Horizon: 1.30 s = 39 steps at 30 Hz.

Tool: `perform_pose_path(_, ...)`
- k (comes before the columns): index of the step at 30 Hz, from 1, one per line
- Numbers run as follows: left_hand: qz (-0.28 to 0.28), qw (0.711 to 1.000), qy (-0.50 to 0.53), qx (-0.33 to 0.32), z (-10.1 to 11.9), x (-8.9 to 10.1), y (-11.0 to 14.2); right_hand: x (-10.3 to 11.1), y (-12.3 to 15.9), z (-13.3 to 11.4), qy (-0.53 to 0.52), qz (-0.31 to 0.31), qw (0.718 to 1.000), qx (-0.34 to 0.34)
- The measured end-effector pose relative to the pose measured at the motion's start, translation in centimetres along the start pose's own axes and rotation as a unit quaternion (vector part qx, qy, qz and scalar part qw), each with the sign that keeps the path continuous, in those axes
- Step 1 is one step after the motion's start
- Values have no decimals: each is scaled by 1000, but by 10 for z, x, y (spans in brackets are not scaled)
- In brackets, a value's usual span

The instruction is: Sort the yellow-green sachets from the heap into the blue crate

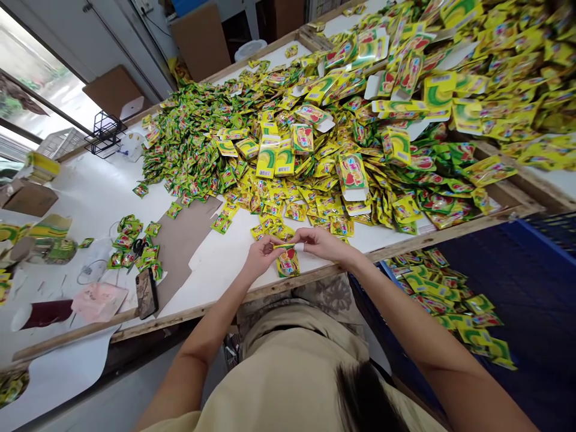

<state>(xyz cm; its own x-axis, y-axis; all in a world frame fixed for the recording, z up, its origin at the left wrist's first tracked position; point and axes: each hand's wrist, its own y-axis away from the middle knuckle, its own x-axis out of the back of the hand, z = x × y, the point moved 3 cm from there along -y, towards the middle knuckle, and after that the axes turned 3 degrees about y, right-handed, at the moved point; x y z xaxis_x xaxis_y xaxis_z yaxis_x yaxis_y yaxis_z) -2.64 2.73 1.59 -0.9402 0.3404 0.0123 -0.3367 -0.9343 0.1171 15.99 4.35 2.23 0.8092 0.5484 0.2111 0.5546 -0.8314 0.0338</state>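
Close to the table's front edge, my left hand [261, 257] and my right hand [323, 245] pinch the top edge of one yellow, green and red printed packet [288, 263] between them. The packet hangs with its printed front facing me. A white wrap covers one fingertip of my right hand. Just beyond my hands lie small yellow sachets [272, 227], at the near edge of a large heap. Small flat cartons [353, 174] in the same colours lie on that heap.
Green sachets [189, 132] pile up at the left of the heap. A phone [146, 293], black scissors [138, 246] and a pink packet [99, 301] lie on the left. The wooden table edge [310, 277] runs before me. At lower right, a blue crate [531, 288] holds filled packets.
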Motion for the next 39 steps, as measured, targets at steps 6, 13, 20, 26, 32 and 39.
perform_pose_path(6, -7, 999, 42, 18, 1, 1, -3, 6, -5, 6, 40, 9, 999, -4)
perform_pose_path(13, -14, 999, 43, 23, 1, 0, -7, 8, -5, 12, 24, 15, 999, -18)
perform_pose_path(20, -28, 999, 36, 21, 6, -5, -10, 13, -5, 6, -19, -35, 999, -19)
perform_pose_path(26, -34, 999, 27, -5, 5, -7, -13, 16, -2, -1, 36, -37, 999, -14)
perform_pose_path(32, -32, 999, 2, -3, 7, -7, -13, 17, -9, -9, 101, -49, 994, -1)
perform_pose_path(39, 11, 999, -43, -32, 7, -15, -10, 15, -6, -22, 202, -21, 979, -5)
